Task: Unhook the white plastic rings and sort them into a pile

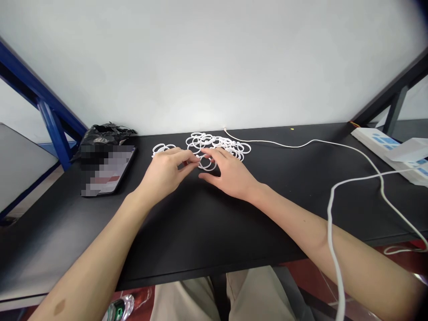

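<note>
My left hand (170,171) is closed in a pinch on the edge of a thin white ring (207,170), just above the black table (214,232). My right hand (230,174) is on the other side of this ring, its thumb and fingers apart. Whether a right fingertip touches the ring I cannot tell. Behind both hands lies a loose pile of several white rings (234,143), overlapping one another. A few more white rings (162,146) lie just behind my left hand and are partly covered by it.
On the left are a phone (115,171) and a crumpled black plastic bag (103,133). A white cable (287,146) crosses the right side, with a thicker loop over my right forearm. A white power strip (374,138) sits at far right. The wall (214,67) bounds the back.
</note>
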The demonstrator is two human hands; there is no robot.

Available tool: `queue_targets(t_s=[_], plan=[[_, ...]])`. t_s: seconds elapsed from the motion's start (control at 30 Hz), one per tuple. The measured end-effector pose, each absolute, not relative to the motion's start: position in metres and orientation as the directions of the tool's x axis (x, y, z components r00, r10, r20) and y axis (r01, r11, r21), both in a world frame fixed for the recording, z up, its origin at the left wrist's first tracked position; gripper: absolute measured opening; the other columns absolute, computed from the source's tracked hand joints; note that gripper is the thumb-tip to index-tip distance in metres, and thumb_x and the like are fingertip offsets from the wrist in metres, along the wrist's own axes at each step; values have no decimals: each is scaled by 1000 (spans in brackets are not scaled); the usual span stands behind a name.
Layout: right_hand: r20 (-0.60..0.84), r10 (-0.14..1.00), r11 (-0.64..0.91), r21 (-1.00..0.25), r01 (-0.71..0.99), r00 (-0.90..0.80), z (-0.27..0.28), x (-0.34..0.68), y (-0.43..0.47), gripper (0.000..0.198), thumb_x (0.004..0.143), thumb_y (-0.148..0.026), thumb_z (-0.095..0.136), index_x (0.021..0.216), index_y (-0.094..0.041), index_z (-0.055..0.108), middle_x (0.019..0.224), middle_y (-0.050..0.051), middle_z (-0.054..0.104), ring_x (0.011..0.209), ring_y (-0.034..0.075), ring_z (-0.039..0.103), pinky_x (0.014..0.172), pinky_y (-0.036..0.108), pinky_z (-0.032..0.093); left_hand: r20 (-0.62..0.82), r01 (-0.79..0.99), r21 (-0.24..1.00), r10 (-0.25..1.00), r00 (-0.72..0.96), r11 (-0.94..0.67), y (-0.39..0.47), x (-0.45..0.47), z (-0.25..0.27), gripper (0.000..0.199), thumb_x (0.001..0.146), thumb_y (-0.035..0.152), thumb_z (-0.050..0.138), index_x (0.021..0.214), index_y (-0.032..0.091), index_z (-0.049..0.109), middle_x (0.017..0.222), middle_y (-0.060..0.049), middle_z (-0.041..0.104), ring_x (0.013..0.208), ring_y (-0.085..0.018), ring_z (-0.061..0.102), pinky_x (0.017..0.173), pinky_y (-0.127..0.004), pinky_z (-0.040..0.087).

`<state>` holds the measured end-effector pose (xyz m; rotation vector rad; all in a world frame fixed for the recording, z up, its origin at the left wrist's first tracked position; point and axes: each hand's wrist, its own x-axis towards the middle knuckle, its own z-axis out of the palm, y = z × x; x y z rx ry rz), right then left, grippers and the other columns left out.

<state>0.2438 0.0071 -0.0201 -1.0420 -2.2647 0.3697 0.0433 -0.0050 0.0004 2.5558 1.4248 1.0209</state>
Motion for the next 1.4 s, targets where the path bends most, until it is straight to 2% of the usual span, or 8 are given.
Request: queue_targets(t_s=[0.17,0.27,0.37,0.53,0.73,0.87,1.17,1.4], plan=[[388,799,587,-342,734,-459,-21,244,11,54,92,-35,59,142,-21,45,128,11,58,123,28,51,102,48,46,556,879,341,825,98,-334,5,28,2,17,88,34,59,90,23,71,83,-1,74,72,-17,65,71,-28,46],[375,760,623,-184,760,-531,-24,243,15,28,95,-27,55,120,-20,66,115,10,61,113,26,51,97,43,46,507,946,323,850,-146,-31,15,7,-2,18,88,33,55,91,22,69,86,-5,74,77,-23,66,73,-34,46],[353,731,655,-119,746,-584,-27,242,18,20,96,-24,53,99,-20,72,102,9,61,102,24,50,90,39,45,421,974,218,895,-150,61,20,-6,-9,22,87,31,52,99,21,68,96,-11,74,95,-34,62,77,-42,46],[379,720,666,-139,733,-582,-25,242,15,19,97,-23,50,98,-20,69,106,9,60,100,22,50,83,34,45,481,991,129,876,-43,-22,14,7,-10,32,89,31,47,107,16,69,111,-17,69,112,-40,53,87,-50,43],[430,680,694,-116,710,-594,-19,240,11,21,99,-18,44,102,-16,65,118,11,60,100,21,56,81,33,47,102,686,725,995,-8,-69,5,37,2,44,90,58,47,87,21,71,83,-2,74,71,-19,61,70,-31,46],[427,670,704,-104,702,-608,-17,237,10,21,97,-12,43,95,-14,63,113,11,59,85,16,56,71,30,46,-1,536,844,999,46,-24,2,40,3,39,85,55,58,87,19,72,83,-3,73,72,-16,60,65,-27,46],[506,657,737,-273,619,-559,-14,239,5,8,93,-23,54,94,-17,59,113,11,60,99,22,60,78,35,51,55,573,814,994,91,-97,1,34,7,32,77,44,72,98,21,73,88,-3,75,79,-18,66,73,-28,50],[424,733,680,-418,603,-532,-17,245,9,54,89,-30,62,139,-19,44,136,12,55,124,27,54,100,47,49,394,714,548,887,239,-436,-4,43,4,17,84,37,67,90,23,73,85,0,76,72,-15,65,72,-26,49]])
